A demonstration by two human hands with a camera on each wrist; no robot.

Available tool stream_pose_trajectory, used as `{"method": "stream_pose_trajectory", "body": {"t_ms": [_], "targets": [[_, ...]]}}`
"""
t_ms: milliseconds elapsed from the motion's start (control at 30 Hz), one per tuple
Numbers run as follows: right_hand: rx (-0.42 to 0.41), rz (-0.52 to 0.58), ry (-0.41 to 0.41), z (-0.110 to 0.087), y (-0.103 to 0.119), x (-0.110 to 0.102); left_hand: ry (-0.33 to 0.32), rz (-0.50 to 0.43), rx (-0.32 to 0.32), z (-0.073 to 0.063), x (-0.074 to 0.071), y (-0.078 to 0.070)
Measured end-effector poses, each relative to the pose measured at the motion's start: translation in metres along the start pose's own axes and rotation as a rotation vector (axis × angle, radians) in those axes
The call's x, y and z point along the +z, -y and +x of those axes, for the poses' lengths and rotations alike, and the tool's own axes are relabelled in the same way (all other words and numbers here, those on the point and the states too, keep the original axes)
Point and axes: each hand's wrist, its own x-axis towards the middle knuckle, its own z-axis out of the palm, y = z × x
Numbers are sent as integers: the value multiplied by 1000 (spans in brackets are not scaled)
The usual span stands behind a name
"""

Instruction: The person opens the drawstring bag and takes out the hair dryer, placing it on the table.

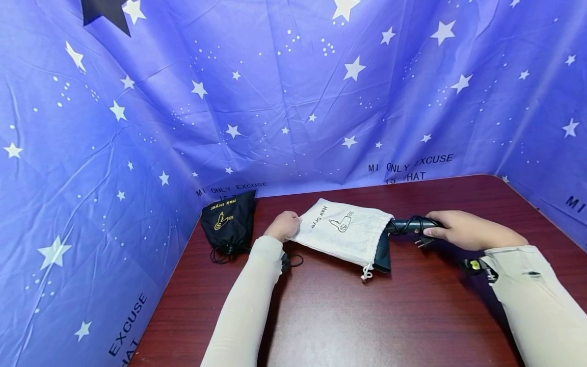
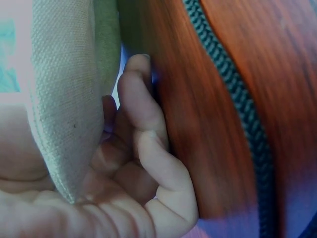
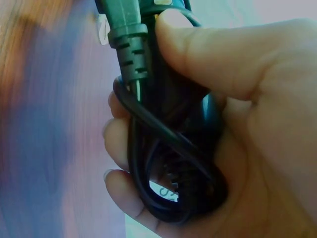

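Note:
A white drawstring bag (image 1: 341,244), printed "Hair Dryer", lies over most of a black hair dryer (image 1: 383,257). The dryer's handle and a dark edge of its body stick out of the bag's mouth on the right. At the bag's far left corner, my left hand (image 1: 283,226) holds the cloth; in the left wrist view the bag's corner (image 2: 64,114) lies against the palm between thumb and curled fingers. My right hand (image 1: 458,229) grips the handle, around which the black power cord (image 3: 168,134) is wound. Its plug (image 3: 126,44) hangs beside the thumb. The dryer's nozzle is hidden.
A black drawstring bag (image 1: 229,224) with yellow "Hair Dryer" print lies at the table's left edge. A braided dark cord (image 2: 237,94) passes near my left hand. The reddish-brown table (image 1: 357,316) is bordered by blue star-patterned cloth (image 1: 293,92) behind and at the sides.

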Motion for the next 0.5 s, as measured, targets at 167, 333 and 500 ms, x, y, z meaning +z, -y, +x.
{"method": "stream_pose_trajectory", "body": {"t_ms": [167,333,500], "targets": [[0,3,4,-1,-2,-1,8,1,21,0,0,1],[9,12,28,-2,-2,-4,20,-4,33,1,0,1],[6,15,37,-3,-2,-5,25,-3,36,0,-1,0]]}}
